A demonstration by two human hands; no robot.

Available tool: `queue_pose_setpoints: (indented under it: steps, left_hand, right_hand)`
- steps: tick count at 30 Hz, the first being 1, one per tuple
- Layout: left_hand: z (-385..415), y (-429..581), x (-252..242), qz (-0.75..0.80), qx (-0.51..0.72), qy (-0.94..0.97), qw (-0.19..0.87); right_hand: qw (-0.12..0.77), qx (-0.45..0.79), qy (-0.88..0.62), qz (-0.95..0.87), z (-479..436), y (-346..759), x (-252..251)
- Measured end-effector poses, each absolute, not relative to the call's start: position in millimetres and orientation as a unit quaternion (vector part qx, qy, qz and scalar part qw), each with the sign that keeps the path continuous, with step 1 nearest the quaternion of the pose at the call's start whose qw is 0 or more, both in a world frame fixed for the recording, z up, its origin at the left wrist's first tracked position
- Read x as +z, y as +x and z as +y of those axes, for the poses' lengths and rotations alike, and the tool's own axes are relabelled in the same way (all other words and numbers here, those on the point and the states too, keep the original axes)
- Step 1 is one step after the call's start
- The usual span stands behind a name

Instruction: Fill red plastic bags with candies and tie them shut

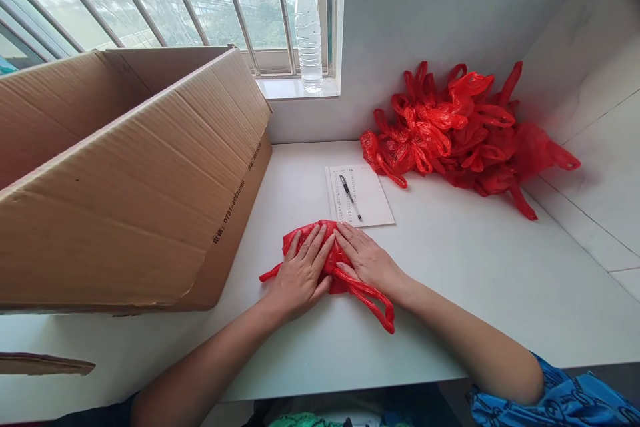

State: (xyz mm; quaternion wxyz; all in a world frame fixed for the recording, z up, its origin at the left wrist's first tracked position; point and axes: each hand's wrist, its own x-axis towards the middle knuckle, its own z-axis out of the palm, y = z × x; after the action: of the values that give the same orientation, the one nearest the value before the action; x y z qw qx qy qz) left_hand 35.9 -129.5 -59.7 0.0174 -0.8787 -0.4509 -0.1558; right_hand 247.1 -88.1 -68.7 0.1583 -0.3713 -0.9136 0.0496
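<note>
On my left, the open cardboard box (165,193) stands on the white tabletop (465,240), well apart from my working spot, probably for elbow room. My left hand (303,273) lies flat, fingers slightly spread, on the red plastic bag (341,255) in front of me. A capped clear bottle (309,40) stands upright on the windowsill (277,89), away from my arms. My right hand (367,257), also flat, fingers nearly together, presses the bag's other side, seemingly to flatten it; neither hand grips. Just beyond, a ballpoint pen (350,197) rests across the notebook (377,203), near enough to reach. More red bags (445,130) lie heaped against the wall (425,13).
</note>
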Motion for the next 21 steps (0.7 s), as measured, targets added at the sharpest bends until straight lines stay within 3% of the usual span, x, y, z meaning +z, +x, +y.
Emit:
queue_pose_setpoints:
  steps: [13, 18, 21]
  left_hand:
    - [-127, 36, -69, -0.45, -0.159, -0.878, 0.037]
    - [-125, 38, -69, -0.458, -0.154, -0.876, -0.001]
    - [-130, 33, -57, -0.455, -0.162, -0.874, -0.056]
  right_hand:
    - [0.126, 0.05, -0.388, -0.912, -85, 242, -68]
    - [0.142, 0.147, -0.373, -0.905, -82, 247, -58]
    - [0.199, 0.218, -0.359, -0.886, -79, 258, -43]
